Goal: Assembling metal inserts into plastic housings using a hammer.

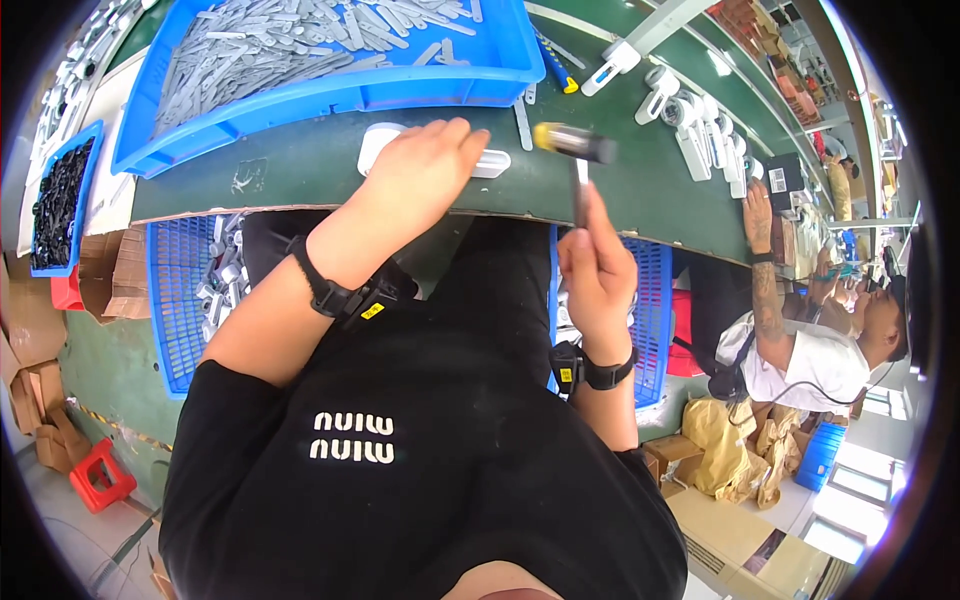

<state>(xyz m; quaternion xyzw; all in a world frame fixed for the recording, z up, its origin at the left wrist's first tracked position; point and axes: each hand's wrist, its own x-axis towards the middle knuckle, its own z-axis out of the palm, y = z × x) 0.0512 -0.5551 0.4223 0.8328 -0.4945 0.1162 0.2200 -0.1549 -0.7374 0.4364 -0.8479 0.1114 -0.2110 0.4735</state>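
My left hand (425, 160) presses down over a white plastic casing (493, 164) lying on the green workbench. The casing's rounded end shows left of the hand and its slotted end to the right; its middle is hidden under my fingers. Off to the right, my right hand (600, 280) grips the metal shaft of a hammer (573, 143). Its head, yellow at one end and black at the other, is raised near the casing without touching it.
A blue tray (330, 95) of grey flat strips stands behind my left hand. White assembled devices (695, 130) line the bench at right, beyond a screwdriver (558, 65). Blue baskets (178, 310) hang below the bench edge. A co-worker (800, 350) sits at right.
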